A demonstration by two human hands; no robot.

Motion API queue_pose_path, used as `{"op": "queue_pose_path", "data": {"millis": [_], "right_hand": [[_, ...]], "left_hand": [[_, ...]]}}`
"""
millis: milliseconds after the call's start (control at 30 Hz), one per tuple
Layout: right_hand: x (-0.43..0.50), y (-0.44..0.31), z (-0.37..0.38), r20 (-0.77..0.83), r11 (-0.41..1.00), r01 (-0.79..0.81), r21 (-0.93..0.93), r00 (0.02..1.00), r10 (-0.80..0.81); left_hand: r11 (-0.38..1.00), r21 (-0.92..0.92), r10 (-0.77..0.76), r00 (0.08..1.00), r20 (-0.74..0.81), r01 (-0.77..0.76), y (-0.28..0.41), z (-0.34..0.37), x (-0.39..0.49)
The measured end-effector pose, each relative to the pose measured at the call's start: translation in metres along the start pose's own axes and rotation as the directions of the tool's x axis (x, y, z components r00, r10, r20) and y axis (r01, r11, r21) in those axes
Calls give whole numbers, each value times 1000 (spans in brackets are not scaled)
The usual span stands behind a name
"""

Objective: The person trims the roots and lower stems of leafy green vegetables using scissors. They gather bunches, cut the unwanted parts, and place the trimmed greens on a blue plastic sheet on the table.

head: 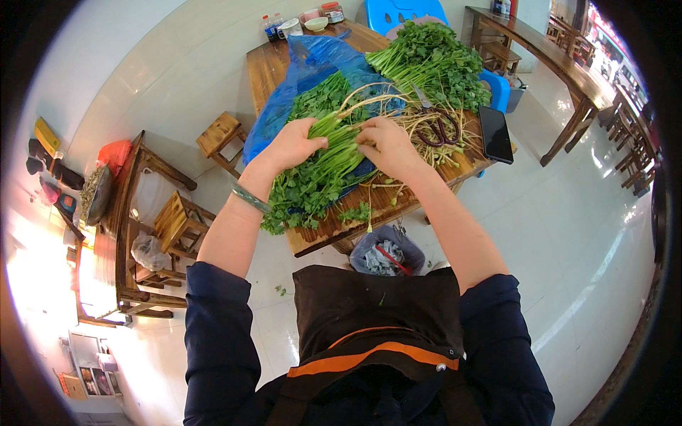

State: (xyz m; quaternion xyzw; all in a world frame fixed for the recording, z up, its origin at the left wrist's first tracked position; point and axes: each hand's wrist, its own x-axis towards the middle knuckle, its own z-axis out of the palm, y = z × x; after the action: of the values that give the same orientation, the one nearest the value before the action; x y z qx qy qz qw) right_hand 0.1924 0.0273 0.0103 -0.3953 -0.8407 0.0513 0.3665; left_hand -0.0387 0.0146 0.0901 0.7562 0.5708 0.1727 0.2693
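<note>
My left hand (pixel 298 144) is closed around a bunch of green coriander stems (pixel 341 154), whose leaves spread toward the near left. At the cut or root end of that bunch, the curled fingers of my right hand (pixel 386 144) pinch the stems; the fingertips are partly hidden. Long pale roots (pixel 367 98) stick out beyond the bunch. Beneath the greens lies a blue plastic bag (pixel 277 117). A large leafy coriander heap (pixel 434 58) rests at the far right. Scissors with dark red handles (pixel 439 128) lie on loose roots, blades pointing away.
A smartphone (pixel 495 136) lies at the right edge of the wooden table (pixel 319 237). Below the near edge stands a lined waste bin (pixel 367 255). Bottles (pixel 270 29), a bowl (pixel 316 24) and a red-lidded jar (pixel 332 11) line the back. A wooden stool (pixel 219 133) stands left; a blue chair (pixel 405 10) is behind.
</note>
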Motion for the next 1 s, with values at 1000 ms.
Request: {"op": "queue_pose_path", "data": {"millis": [1000], "right_hand": [[-7,-34,18,-21,497,-461,735,717,697]], "left_hand": [[920,-391,-31,1000,3,30,-6,11,-1]]}}
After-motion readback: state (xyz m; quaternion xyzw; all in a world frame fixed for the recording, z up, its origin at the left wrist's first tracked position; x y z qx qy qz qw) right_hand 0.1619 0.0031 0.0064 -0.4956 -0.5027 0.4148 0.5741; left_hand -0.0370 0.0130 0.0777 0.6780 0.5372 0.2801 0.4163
